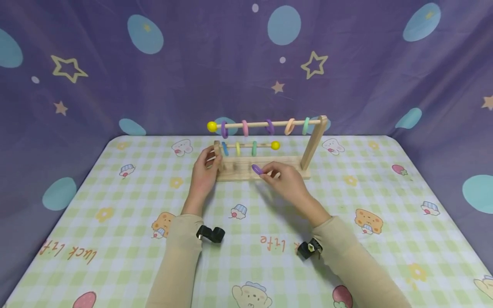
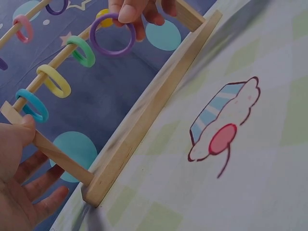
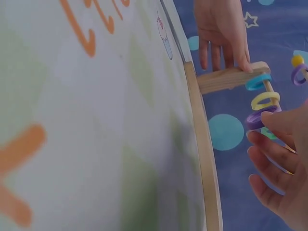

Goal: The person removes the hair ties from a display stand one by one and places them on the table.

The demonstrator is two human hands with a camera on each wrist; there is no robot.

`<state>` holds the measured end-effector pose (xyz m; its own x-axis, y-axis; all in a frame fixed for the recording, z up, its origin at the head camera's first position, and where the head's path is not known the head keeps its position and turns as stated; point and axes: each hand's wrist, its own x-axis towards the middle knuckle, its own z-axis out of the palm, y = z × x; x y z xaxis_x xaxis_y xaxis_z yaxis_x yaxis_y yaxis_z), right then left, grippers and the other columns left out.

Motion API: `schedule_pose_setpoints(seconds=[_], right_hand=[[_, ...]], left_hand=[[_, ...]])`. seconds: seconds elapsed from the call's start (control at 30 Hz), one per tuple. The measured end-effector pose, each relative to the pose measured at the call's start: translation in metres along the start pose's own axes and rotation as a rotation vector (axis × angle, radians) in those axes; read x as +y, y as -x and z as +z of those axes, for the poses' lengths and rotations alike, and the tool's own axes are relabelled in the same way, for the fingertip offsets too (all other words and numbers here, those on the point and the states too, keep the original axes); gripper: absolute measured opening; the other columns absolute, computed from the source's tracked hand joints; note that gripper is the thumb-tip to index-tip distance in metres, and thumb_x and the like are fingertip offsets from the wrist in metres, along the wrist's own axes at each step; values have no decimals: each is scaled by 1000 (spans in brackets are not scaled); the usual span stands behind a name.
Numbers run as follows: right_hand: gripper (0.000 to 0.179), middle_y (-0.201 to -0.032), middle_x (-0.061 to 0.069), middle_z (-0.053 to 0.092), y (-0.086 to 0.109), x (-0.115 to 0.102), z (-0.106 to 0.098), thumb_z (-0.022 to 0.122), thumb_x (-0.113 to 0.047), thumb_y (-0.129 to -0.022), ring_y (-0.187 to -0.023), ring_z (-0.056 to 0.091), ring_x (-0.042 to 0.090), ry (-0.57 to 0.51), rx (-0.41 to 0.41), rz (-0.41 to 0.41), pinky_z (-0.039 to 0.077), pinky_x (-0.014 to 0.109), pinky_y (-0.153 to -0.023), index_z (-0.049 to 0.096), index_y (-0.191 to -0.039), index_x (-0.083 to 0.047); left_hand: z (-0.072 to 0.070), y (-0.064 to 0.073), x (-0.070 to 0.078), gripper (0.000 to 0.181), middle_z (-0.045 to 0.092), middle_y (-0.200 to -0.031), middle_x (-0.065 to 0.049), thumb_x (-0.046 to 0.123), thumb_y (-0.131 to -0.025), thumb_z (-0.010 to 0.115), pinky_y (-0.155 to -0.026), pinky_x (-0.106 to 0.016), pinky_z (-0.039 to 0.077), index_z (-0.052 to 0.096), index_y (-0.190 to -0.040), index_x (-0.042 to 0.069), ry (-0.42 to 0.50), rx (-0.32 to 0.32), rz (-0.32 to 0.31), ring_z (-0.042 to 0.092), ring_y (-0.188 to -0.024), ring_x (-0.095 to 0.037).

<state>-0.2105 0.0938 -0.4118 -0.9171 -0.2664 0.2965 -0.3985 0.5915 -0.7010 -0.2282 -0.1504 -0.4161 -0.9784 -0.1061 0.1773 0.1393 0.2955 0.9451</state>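
A wooden ring rack (image 1: 265, 161) stands on the table, with an upper and a lower rod tipped by yellow balls. My left hand (image 1: 205, 170) holds its short left post, thumb against the wood; its other fingers extend beyond the post in the left wrist view. My right hand (image 1: 286, 179) pinches a purple ring (image 2: 113, 34) between thumb and fingers, in front of the lower rod near its yellow ball (image 1: 275, 145). Blue (image 2: 32, 105), yellow (image 2: 54, 81) and green (image 2: 81, 51) rings hang on that rod. Whether the purple ring touches the ball cannot be told.
Several rings, including a pink ring (image 1: 245, 128) and an orange ring (image 1: 289, 126), hang on the upper rod, which runs from the tall right post (image 1: 313, 143). A checked cloth (image 1: 135, 192) covers the table. Behind it hangs a purple patterned curtain (image 1: 215, 64).
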Motion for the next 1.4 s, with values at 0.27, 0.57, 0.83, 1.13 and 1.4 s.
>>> schedule_pose_setpoints(seconds=[0.27,0.57,0.83,1.13,1.4], right_hand=[[5,-93,-4,72,-2,-8,9,75,-16,-90,-78,62,13,-5,-65,-6,50,32,-68,75,-95,-15],[8,-90,-5,71,-7,-7,22,74,-16,-90,-77,61,11,-5,-204,-10,50,28,-66,76,-98,-16],[7,-88,-8,71,-14,-12,33,75,-17,-90,-76,59,8,74,-270,-68,50,29,-74,76,-97,-16],[6,-88,-8,70,-22,-19,40,74,-18,-91,-75,58,7,135,-302,-79,49,24,-67,76,-96,-18],[6,-88,-6,72,-25,-21,46,75,-16,-89,-74,60,8,134,-311,-110,51,24,-68,76,-95,-16]], left_hand=[[-2,-2,3,46,51,-139,-20,21,-103,55,-105,-38,43,46,-145,5,-11,-3,1,53,-124,-33],[-1,1,-1,46,51,-139,-21,19,-103,55,-104,-39,45,45,-146,6,-3,-3,-22,53,-125,-34],[-1,0,-2,46,52,-139,-21,19,-103,55,-105,-39,44,45,-146,5,-17,-6,-21,53,-125,-34],[0,0,0,46,52,-138,-21,21,-103,55,-105,-39,44,46,-145,5,-1,0,12,53,-125,-35],[-1,1,-2,45,53,-137,-22,20,-103,56,-104,-39,45,47,-144,6,-9,8,6,55,-123,-34]])
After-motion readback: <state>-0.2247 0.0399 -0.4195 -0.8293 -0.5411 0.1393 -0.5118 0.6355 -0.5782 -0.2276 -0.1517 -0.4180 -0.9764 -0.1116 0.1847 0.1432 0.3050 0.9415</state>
